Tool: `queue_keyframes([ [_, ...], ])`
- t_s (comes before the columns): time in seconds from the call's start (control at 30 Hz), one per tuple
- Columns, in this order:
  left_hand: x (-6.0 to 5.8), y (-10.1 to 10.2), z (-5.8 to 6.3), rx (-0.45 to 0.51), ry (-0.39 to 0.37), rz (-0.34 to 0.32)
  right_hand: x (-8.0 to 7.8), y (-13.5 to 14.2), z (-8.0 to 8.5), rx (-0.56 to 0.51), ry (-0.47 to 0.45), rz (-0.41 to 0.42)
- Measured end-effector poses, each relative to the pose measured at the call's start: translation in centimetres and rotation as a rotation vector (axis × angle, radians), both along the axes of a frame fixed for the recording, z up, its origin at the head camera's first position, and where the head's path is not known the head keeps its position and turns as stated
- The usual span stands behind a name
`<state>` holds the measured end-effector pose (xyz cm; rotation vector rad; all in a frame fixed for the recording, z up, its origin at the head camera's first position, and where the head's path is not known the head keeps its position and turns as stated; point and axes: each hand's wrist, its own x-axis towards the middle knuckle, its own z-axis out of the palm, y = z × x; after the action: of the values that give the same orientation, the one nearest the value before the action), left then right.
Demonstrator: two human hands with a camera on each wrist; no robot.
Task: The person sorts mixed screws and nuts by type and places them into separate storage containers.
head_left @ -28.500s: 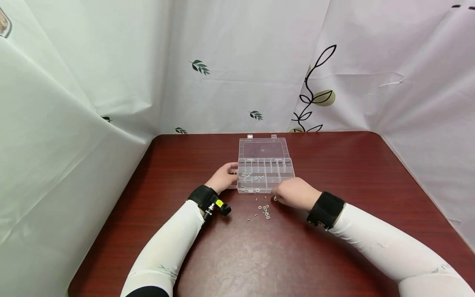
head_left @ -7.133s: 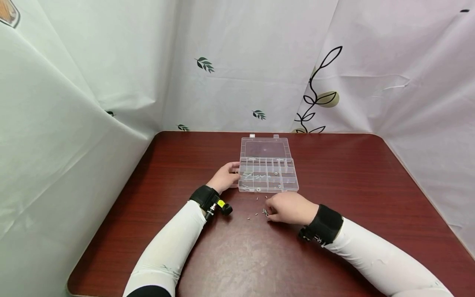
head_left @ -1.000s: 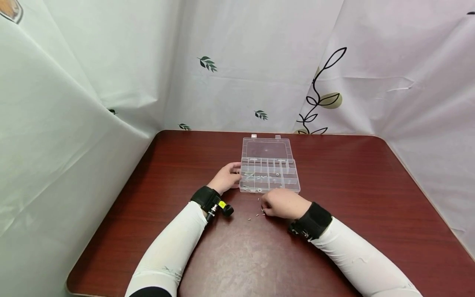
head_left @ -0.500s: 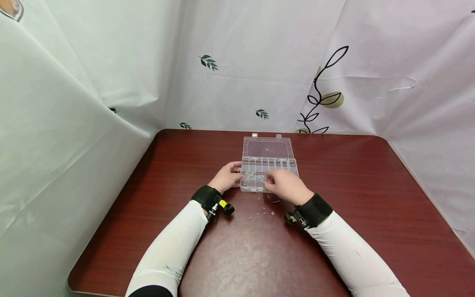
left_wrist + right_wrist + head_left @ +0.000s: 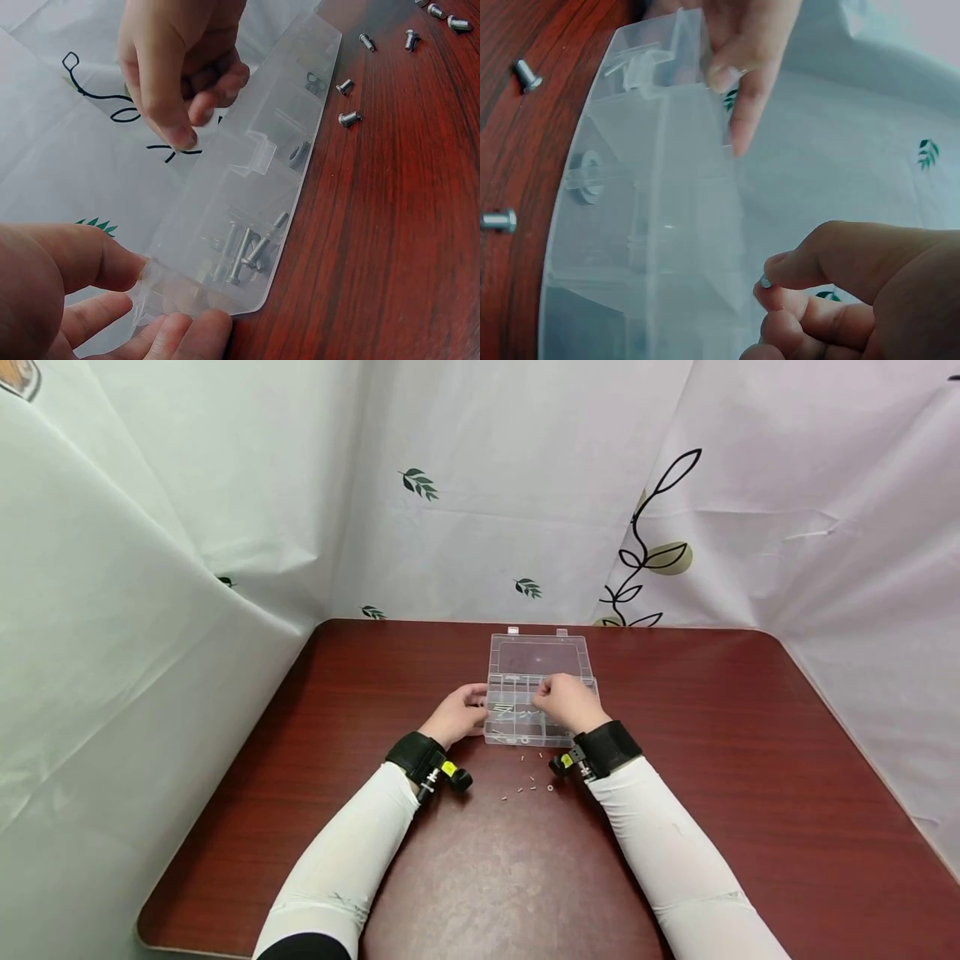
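Observation:
A clear plastic compartment box lies with its lid folded back. My left hand holds its left end, thumb on the side wall and fingers round the corner in the left wrist view. Over the compartments is my right hand. Its thumb and index finger pinch a small shiny screw, mostly hidden, with only one end showing. Inside the box are longer screws at the left end and a washer near the front wall.
Several short screws lie loose on the dark red table in front of the box, with a small washer among them. A white patterned curtain hangs behind the table and along its sides.
My right hand has lifted from the loose pieces on the table and moved forward over the box, towards its back compartments. My left hand stays on the box's left end.

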<state>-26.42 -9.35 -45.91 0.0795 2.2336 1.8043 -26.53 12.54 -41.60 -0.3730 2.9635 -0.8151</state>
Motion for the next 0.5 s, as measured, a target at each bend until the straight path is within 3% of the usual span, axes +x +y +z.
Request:
queue_keyframes([
  [0.5,0.15,-0.1,0.03,0.008,0.0,-0.001,-0.02,-0.24,-0.12,0.021,-0.03,-0.04],
])
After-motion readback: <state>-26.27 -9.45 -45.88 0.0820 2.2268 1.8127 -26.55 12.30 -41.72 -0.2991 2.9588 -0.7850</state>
